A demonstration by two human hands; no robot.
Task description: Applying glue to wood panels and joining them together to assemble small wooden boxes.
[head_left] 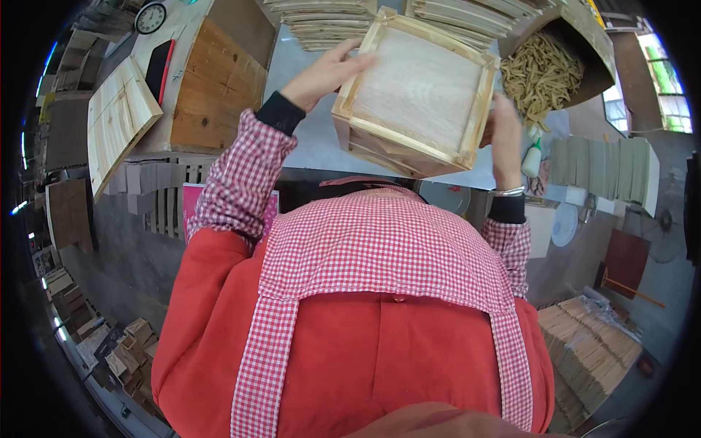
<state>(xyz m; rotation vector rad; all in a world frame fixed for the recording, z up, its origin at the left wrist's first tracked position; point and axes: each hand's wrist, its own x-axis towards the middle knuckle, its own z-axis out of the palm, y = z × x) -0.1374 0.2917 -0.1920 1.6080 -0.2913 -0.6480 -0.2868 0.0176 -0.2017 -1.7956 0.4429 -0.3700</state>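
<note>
A wooden box [420, 84] made of pale panels with a raised strip frame is tilted between my two hands over a pale table [312, 150]. My left hand [332, 73] grips its upper left edge, with the fingers reaching over the rim. At its right side, my right hand [505, 135] presses against the wall, fingers curled and partly hidden behind the corner, slightly blurred. Near my right wrist lies a white glue bottle [531, 159] with a green top. Just past the box's right far corner, a cardboard carton [595, 52] holds many small wooden strips [544, 77].
Stacked thin wooden slats [321, 22] line the table's far side. Grey panels [599, 169] stand in a row at right. At left are a large wooden case [215, 87], a leaning board [120, 124] and a clock [150, 18]. A wood stack [584, 350] stands lower right.
</note>
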